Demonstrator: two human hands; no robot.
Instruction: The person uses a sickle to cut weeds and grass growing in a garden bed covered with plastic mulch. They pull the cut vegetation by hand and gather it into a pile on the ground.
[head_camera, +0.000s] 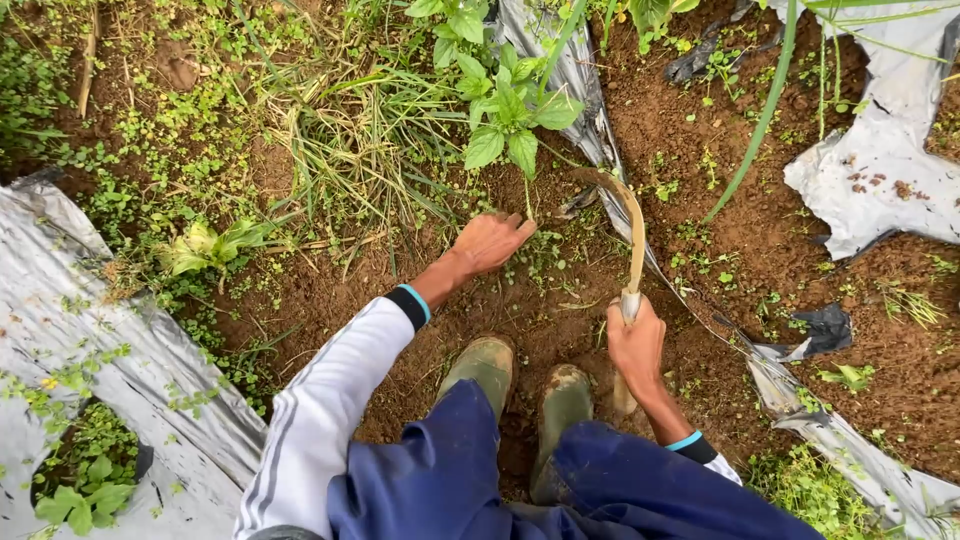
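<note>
My left hand (490, 242) reaches forward to the base of a small broad-leaved green plant (508, 115), its fingers closed around the thin stem near the soil. My right hand (636, 345) grips the wooden handle of a curved sickle (630, 225), whose blade arcs up and left toward the plant's stem. Both hands hover over bare brown soil. My two muddy green rubber boots (525, 395) stand just below the hands, with blue trousers at the frame's bottom.
Silver plastic mulch sheeting (110, 330) lies at the left, with a hole holding a seedling (85, 490). More torn sheeting (880, 170) lies at the right and along a strip (590, 110) behind the plant. Grass and weeds (350, 140) fill the upper left.
</note>
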